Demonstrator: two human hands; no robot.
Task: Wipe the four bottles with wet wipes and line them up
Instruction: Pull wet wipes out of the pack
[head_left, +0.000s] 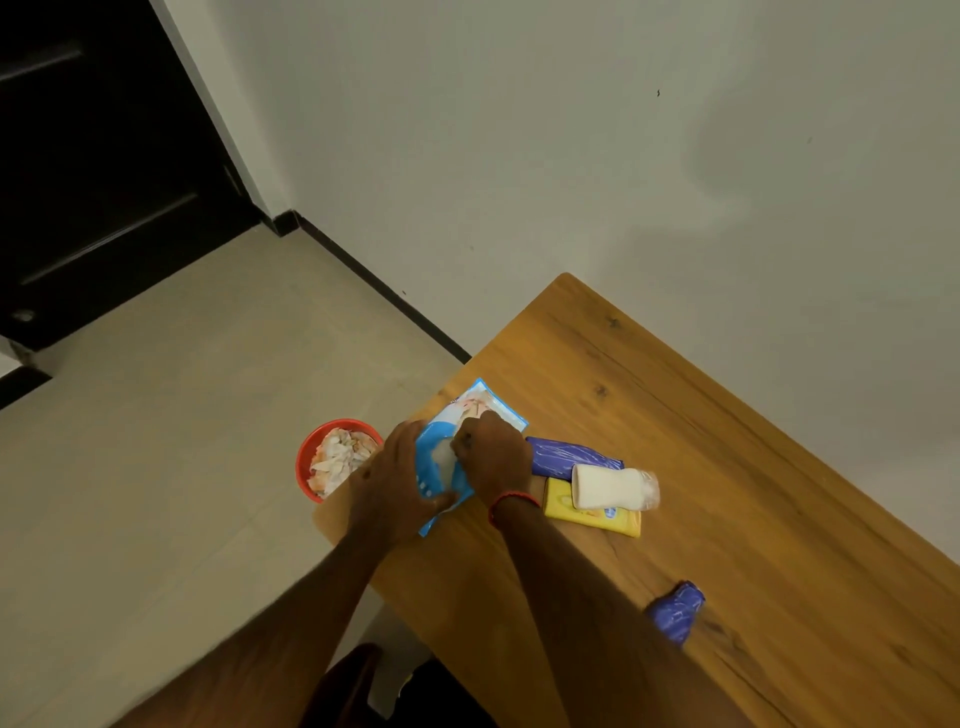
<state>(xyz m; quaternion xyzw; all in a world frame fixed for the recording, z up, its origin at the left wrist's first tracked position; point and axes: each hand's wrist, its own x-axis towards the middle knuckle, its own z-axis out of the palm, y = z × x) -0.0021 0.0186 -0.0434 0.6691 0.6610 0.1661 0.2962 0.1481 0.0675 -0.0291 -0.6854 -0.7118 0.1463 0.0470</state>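
A blue wet wipes pack (493, 408) lies near the wooden table's (727, 467) left corner. My left hand (387, 483) presses flat on the pack's near end. My right hand (493, 452) pinches a white wipe (444, 457) at the pack's opening. Just right of it a blue bottle (571, 457) lies on its side. A white bottle (613, 487) with a clear cap lies across a flat yellow bottle (597, 514). A second blue bottle (675, 613) stands apart toward the near edge, partly hidden by my right forearm.
A red bin (311, 452) holding crumpled used wipes stands on the tiled floor just left of the table corner. A white wall runs behind the table, and a dark door is at the far left. The table's right half shows bare wood.
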